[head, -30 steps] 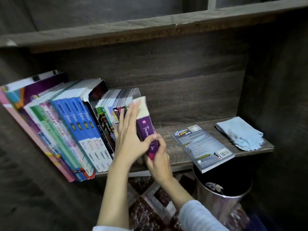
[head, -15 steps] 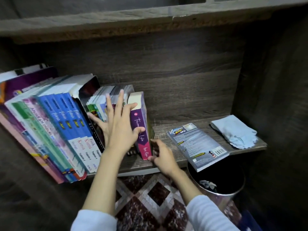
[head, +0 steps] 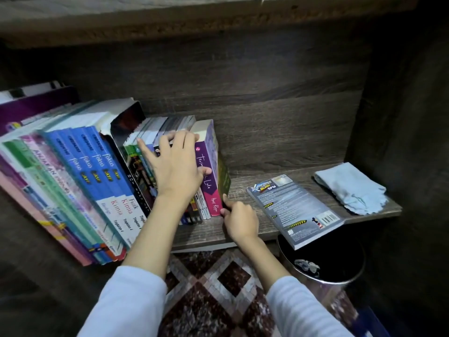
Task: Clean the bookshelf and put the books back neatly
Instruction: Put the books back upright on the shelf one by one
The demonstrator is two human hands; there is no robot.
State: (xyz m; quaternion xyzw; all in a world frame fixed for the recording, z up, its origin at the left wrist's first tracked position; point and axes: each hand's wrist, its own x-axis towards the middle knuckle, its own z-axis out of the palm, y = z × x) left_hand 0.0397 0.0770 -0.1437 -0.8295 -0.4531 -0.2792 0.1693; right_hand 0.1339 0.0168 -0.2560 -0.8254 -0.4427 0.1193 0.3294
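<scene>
A row of books point(head: 97, 171) leans to the left on the wooden shelf point(head: 243, 188). At its right end stands a purple and pink book point(head: 207, 154). My left hand point(head: 177, 166) lies spread over the spines of the small books beside it, with the thumb on the purple spine. Lower down, my right hand point(head: 239, 218) pinches the bottom right corner of that purple book, thumb against its cover. A grey paperback point(head: 294, 210) lies flat on the shelf to the right, its near corner hanging over the edge.
A folded light blue cloth point(head: 349, 188) lies at the shelf's right end by the side wall. A round bin point(head: 323, 263) stands on the patterned floor below the shelf edge. Another board runs overhead.
The purple book has been pushed in against the row and now stands on the shelf. My left hand slid onto the neighbouring spines; my right hand dropped to the book's bottom corner.
</scene>
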